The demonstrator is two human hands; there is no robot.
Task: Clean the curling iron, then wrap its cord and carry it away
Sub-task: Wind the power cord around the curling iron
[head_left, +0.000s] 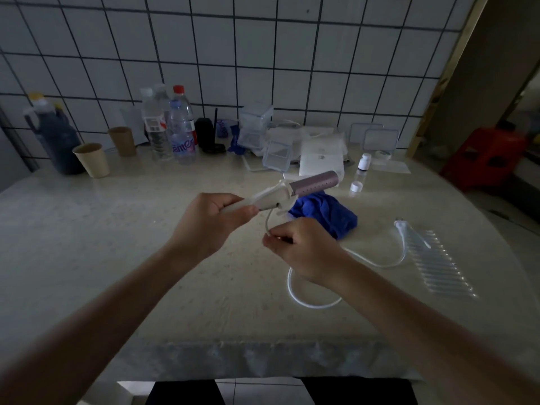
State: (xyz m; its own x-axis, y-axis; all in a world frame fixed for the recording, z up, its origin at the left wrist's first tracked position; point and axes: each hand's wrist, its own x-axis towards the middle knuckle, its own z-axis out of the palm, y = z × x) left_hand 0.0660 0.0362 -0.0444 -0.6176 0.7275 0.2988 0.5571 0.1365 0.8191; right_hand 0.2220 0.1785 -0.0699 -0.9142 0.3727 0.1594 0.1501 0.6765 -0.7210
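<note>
The curling iron [304,187] has a white handle and a pink barrel that points right and slightly up, held above the table. My left hand [209,220] is shut on its handle end. My right hand [298,247] pinches the white cord [309,304] just below the handle. From there the cord loops over the table and runs right to its plug [401,224]. A crumpled blue cloth [327,213] lies on the table just behind my right hand, under the barrel.
Along the tiled wall stand paper cups [93,159], water bottles [181,133], a dark jug [57,138], clear plastic boxes [277,154] and a small white bottle [364,162]. A ribbed clear tray [438,264] lies at the right. A red stool [488,156] stands beyond the table's right edge.
</note>
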